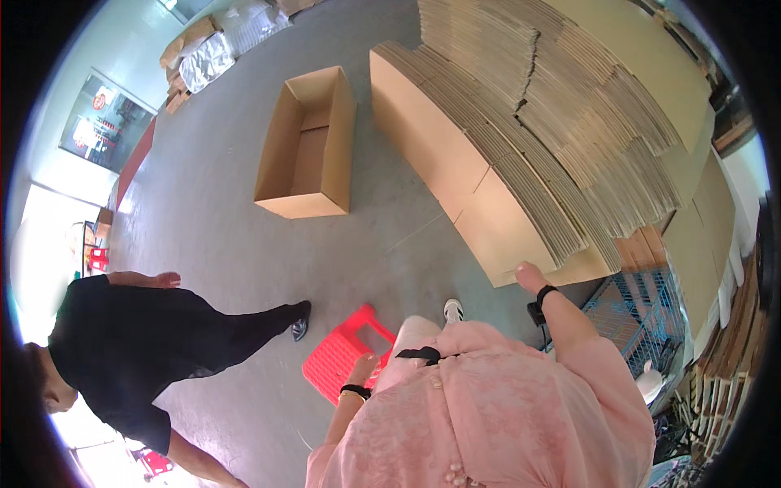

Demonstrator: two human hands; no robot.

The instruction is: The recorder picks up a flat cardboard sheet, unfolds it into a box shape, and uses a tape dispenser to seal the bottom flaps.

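From here, the flattened cartons [451, 163] stand on edge ahead-right, long axis slanting from far left to near right. The hands are apart: right [531, 277] extended, bent-fingered, at their near end, left [362, 370] low by the red stool [332, 363]; whether either grips, I can't tell.

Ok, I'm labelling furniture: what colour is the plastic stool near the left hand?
The stool is red, clearest in the head view.

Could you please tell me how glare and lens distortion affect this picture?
In the head view, glare washes out the bright opening at left, near the person in black; in that same head view, the fisheye lens bends the cardboard stack's long edges and the corners fall black; also there, the silver wrapping shines at upper left.
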